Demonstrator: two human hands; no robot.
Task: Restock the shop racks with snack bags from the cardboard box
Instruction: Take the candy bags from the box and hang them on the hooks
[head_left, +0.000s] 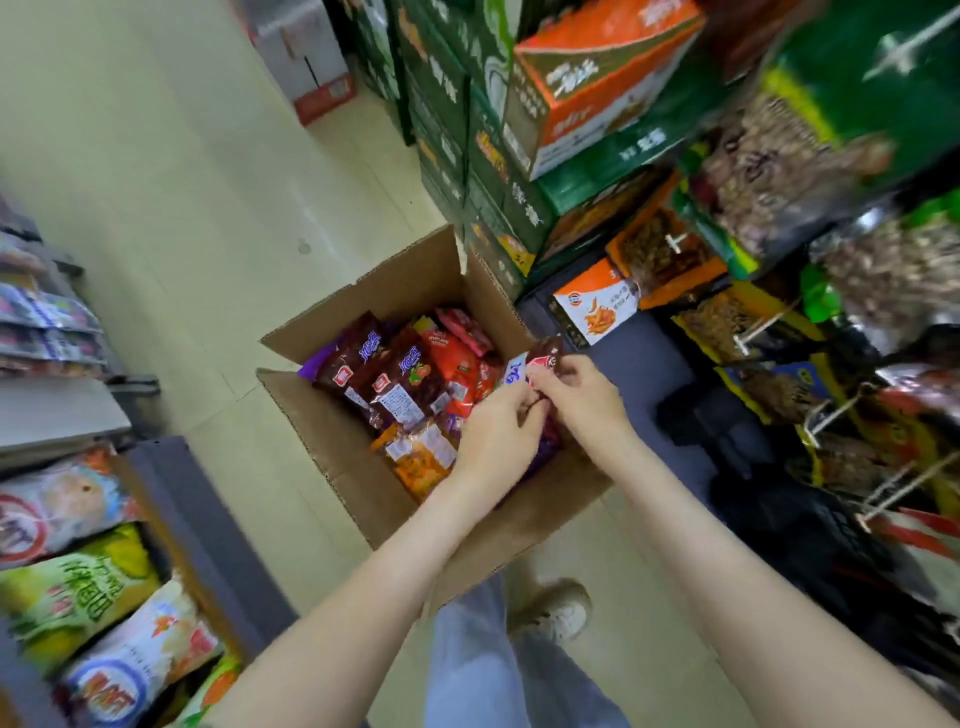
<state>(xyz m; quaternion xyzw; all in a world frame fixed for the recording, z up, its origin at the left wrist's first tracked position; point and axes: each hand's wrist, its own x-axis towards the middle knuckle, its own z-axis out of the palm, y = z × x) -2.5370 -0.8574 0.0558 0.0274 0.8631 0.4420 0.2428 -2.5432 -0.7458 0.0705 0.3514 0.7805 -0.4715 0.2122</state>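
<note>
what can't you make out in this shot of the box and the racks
Head view only:
- small bag: mostly covered by the left hand and right hand pinching it.
- box: its bottom is buried under bags.
- right rack's bags: motion blur smears the labels.
- left shelf bags: cut off by the frame edge.

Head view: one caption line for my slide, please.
Left hand and right hand pinch a snack bag above the cardboard box.

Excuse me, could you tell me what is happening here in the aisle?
A person stands over the open cardboard box on the shop floor, which is full of snack bags. The left hand and right hand both pinch one dark red snack bag above the box's right side. It has not yet reached the hanging racks on the right.
</note>
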